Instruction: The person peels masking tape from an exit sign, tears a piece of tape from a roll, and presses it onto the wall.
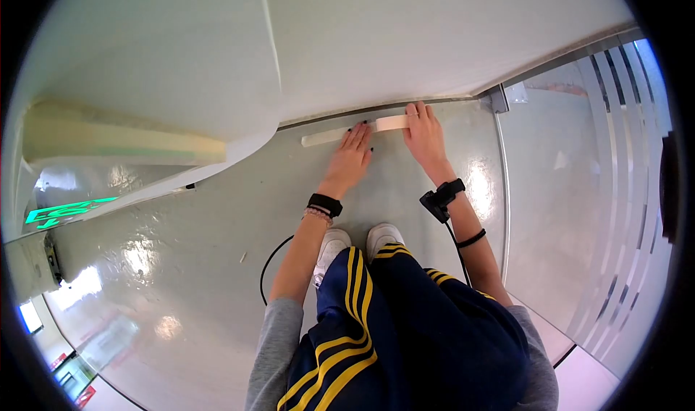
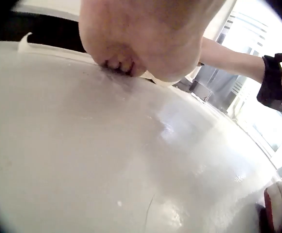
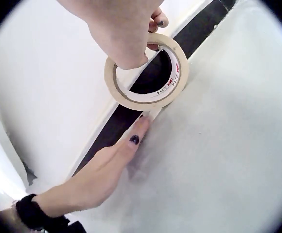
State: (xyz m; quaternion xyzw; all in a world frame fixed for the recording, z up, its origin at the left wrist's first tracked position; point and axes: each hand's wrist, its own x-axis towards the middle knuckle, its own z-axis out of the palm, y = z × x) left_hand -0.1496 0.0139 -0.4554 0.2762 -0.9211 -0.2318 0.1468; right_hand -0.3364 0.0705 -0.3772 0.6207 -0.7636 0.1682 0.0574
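Note:
A roll of cream masking tape [image 3: 182, 77] stands on edge beside the dark strip at the wall's foot. My right hand [image 1: 425, 137] grips it, thumb and fingers through and over the ring, as the right wrist view shows [image 3: 124, 36]. From the roll a tape strip [image 1: 318, 138] runs left along the floor. On that strip, close to the roll, my left hand [image 1: 349, 161] presses with extended fingers; in the right wrist view the left hand [image 3: 97, 177] touches the tape just below the roll. The strip's far left end curls up [image 2: 25, 42] in the left wrist view.
A white wall [image 1: 434, 42] rises beyond the strip, with a curved white panel [image 1: 166, 63] at the left. At the right are a metal door fitting [image 1: 499, 98] and striped glass [image 1: 615, 165]. My white shoes [image 1: 384, 236] stand close behind the hands; a small scrap [image 1: 243, 257] lies on the floor.

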